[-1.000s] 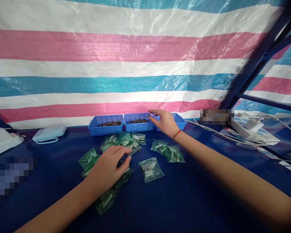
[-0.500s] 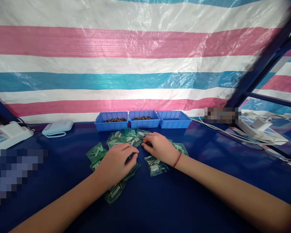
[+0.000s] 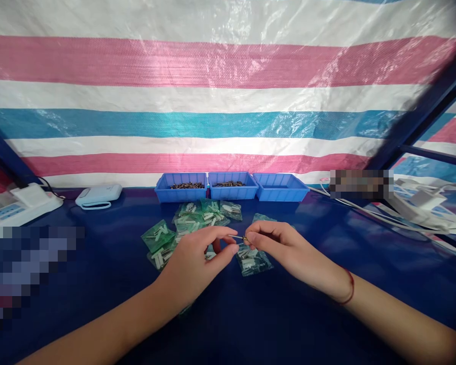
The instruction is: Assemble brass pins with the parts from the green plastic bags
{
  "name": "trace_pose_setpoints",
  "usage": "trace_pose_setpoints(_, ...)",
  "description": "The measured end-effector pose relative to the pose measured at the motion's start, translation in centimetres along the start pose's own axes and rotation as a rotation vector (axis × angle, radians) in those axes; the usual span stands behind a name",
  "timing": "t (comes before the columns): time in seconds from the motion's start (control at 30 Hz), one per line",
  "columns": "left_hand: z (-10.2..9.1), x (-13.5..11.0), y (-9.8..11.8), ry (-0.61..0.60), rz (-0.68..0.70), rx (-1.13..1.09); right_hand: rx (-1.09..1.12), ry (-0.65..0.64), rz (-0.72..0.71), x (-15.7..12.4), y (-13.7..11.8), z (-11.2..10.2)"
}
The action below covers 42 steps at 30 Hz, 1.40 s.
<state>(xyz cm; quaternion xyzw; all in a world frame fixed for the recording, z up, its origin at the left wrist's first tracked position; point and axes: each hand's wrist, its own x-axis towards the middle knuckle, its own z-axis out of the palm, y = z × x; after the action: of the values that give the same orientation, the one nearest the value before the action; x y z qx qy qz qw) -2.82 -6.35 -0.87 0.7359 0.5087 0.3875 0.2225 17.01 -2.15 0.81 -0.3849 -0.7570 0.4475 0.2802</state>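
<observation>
A small metal screw-like piece (image 3: 238, 237), thin and silvery with a brass-coloured end, lies level between my hands above the table. My right hand (image 3: 285, 243) pinches its brass-coloured end between thumb and fingers. At the thin end, my left hand (image 3: 201, 258) is curled with the index fingertip against it and the thumb just below. Beneath and behind the hands lie several green-tinted clear bags (image 3: 158, 236) of small white and metal parts. One such bag (image 3: 253, 262) is under my right fingers. My left hand and forearm hide part of the pile.
Behind the bags stand a blue bin (image 3: 180, 196) of brownish small parts, a middle blue bin (image 3: 233, 193) of metal pieces, and a right blue bin (image 3: 281, 195) with none visible. A pale blue case (image 3: 99, 195), power strips (image 3: 21, 210) and white cables (image 3: 380, 218) flank them.
My right hand has drawn back from the bags toward me and now pinches the metal piece. My left hand has moved right to meet it. The view has shifted slightly left.
</observation>
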Motion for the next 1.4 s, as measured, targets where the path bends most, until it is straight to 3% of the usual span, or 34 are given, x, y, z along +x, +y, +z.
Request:
trace_pose_setpoints(0.2,0.1,-0.4,0.5,0.039,0.029,0.018,0.012,0.049,-0.03,0.0,0.3,0.1)
trace_pose_setpoints(0.37,-0.1,0.2,-0.7,0.009,0.084,0.169,-0.103,0.164,-0.186,0.1,0.2,0.6)
trace_pose_setpoints(0.43,-0.6,0.8,-1.8,0.006,0.116,0.297,-0.246,0.25,-0.271,1.3,0.1,-0.1)
trace_pose_setpoints(0.57,-2.1,1.9,-4.7,0.007,0.086,0.569,-0.632,0.573,-0.417,6.0,0.0,-3.0)
trace_pose_setpoints(0.6,-2.4,2.0,-5.4,-0.036,0.061,0.608,-0.713,0.574,-0.411,7.3,0.2,-3.6)
trace_pose_setpoints(0.7,-2.8,2.2,-6.9,-0.197,-0.02,0.636,-0.816,0.456,-0.4,9.4,1.2,-3.9)
trace_pose_setpoints(0.77,-2.9,2.3,-7.4,-0.212,-0.035,0.628,-0.822,0.34,-0.418,9.4,2.3,-2.9)
trace_pose_setpoints(0.93,-3.3,2.9,-7.6,-0.048,0.057,0.45,-0.811,0.079,-0.429,8.3,4.9,0.0)
trace_pose_setpoints(1.07,-4.4,3.6,-8.1,0.162,-0.031,0.025,-0.761,0.12,-0.338,8.1,4.9,-0.9)
trace_pose_setpoints(1.23,-6.3,4.7,-8.5,0.37,-0.12,-0.247,-0.651,0.21,-0.245,6.8,3.3,-2.2)
trace_pose_setpoints(1.4,-7.5,5.3,-7.2,0.447,-0.154,-0.547,-0.656,0.032,-0.386,6.4,3.5,0.6)
